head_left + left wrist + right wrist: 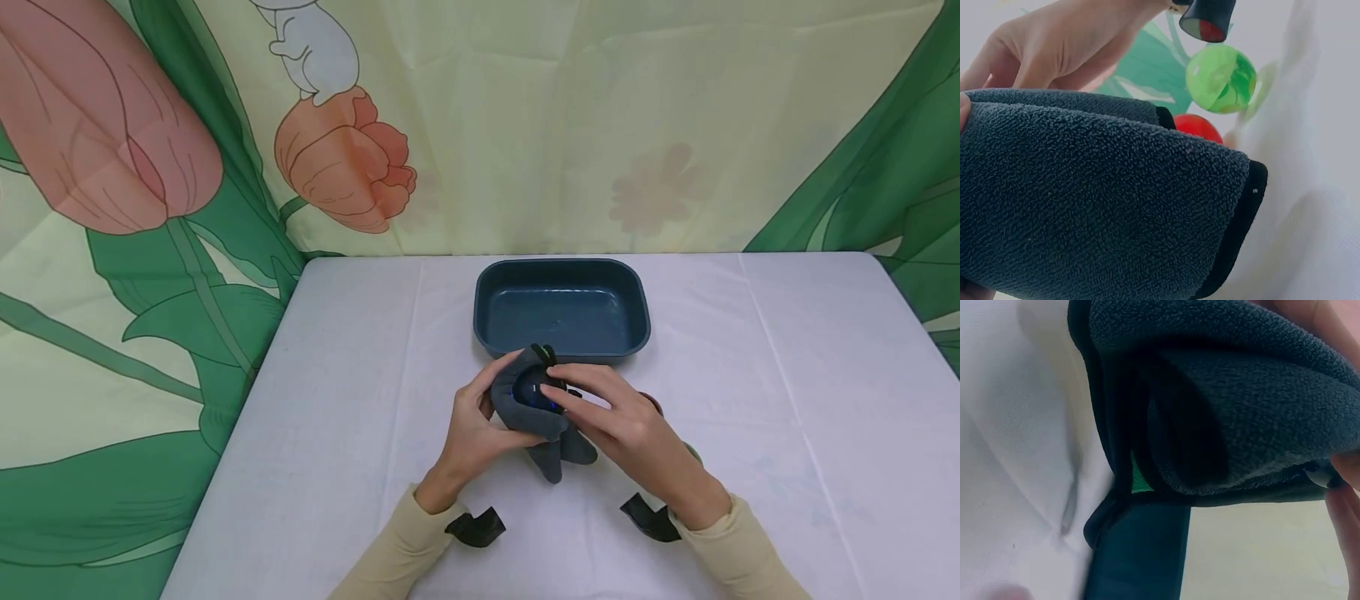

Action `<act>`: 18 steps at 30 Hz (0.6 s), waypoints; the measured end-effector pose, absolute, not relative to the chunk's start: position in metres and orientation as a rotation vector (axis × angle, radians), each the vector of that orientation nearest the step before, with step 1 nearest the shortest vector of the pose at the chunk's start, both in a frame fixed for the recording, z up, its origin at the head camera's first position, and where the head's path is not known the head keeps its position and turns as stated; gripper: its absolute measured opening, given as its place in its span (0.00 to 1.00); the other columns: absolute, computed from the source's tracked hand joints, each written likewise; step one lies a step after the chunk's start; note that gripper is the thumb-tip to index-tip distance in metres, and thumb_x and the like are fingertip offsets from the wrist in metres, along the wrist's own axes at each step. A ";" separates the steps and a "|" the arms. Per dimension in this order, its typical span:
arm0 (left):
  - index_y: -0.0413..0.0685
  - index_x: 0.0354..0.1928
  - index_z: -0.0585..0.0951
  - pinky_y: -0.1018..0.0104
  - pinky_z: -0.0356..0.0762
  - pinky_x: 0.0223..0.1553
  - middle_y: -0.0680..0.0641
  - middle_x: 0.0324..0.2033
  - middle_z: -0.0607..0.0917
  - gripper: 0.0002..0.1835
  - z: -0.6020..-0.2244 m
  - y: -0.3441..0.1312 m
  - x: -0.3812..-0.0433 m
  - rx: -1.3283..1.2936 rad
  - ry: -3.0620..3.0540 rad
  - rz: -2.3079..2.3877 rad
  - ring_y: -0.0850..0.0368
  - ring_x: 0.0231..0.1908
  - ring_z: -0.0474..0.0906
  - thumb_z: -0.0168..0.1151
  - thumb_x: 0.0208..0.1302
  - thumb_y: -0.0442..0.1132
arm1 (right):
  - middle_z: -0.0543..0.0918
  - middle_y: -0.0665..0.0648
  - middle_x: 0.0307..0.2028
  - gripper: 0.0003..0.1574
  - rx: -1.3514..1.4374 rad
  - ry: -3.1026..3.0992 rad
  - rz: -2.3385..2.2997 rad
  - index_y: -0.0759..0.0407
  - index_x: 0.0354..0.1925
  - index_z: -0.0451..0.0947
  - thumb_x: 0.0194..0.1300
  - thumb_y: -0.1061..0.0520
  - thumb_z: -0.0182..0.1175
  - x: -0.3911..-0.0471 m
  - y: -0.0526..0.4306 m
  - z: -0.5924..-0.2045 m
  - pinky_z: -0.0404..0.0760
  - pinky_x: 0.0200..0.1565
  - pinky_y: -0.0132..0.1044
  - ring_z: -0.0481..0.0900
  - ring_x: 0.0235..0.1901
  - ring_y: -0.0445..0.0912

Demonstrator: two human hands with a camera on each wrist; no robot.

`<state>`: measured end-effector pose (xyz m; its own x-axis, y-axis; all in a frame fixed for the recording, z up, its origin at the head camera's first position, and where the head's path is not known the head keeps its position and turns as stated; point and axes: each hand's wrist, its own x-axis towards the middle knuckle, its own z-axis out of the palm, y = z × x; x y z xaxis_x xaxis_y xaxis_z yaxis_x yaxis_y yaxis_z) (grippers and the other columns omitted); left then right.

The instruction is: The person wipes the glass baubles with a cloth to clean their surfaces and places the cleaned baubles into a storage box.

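Cloth (528, 419) of grey-blue terry is held in the left hand (480, 425) in the head view, its thumb and fingers curled round 2 sides of the folded bundle, just in front of the dark blue plastic basin (486, 343). A glossy dark object (528, 390) with small blue glints is partly wrapped in the folds. Over it the fingertips of the right hand (626, 421) are bunched close together; whether it is pinched by them cannot be told. Both hands are raised over the white tablecloth (750, 433), and a black wrist piece (651, 517) is seen beside the right sleeve (738, 546)

In the left wrist view, the cloth's near face is shown, edged in black binding. Beyond it, 1 red ball (1199, 127) is partly hidden, and 1 translucent green ball (1221, 78) is seen near it

In the right wrist view, the open end of the bundle is shown, with a small green patch (1140, 478) inside; the cloth is gripped at the right by fingers
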<state>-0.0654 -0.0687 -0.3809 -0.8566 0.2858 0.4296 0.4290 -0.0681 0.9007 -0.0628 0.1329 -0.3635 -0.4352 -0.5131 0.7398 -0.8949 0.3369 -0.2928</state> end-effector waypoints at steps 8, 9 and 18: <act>0.29 0.61 0.64 0.59 0.72 0.54 0.33 0.55 0.72 0.43 -0.379 -0.068 -0.064 -0.823 -2.068 -2.091 0.48 0.54 0.73 0.72 0.37 0.19 | 0.74 0.60 0.54 0.26 1.112 -2.209 1.191 0.62 0.56 0.74 0.63 0.50 0.55 -0.063 0.138 -0.377 0.74 0.51 0.27 0.73 0.53 0.50; 0.29 0.61 0.64 0.59 0.72 0.55 0.33 0.55 0.72 0.43 -0.379 -0.068 -0.064 -0.827 -2.068 -2.086 0.48 0.54 0.73 0.72 0.37 0.19 | 0.73 0.59 0.55 0.27 1.083 -2.243 1.240 0.61 0.57 0.73 0.61 0.52 0.58 -0.062 0.138 -0.378 0.74 0.51 0.27 0.73 0.54 0.49; 0.29 0.60 0.66 0.58 0.73 0.53 0.34 0.54 0.74 0.41 -0.379 -0.068 -0.065 -0.807 -2.057 -2.053 0.47 0.52 0.75 0.72 0.38 0.20 | 0.71 0.54 0.59 0.34 1.008 -2.401 1.282 0.55 0.61 0.70 0.55 0.59 0.65 -0.059 0.140 -0.373 0.72 0.51 0.23 0.69 0.57 0.46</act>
<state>-0.0648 -0.0682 -0.3786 -0.8496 0.2782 0.4481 0.4487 -0.0652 0.8913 -0.0587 0.1404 -0.3727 -0.7339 -0.4618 0.4981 -0.6708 0.3778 -0.6381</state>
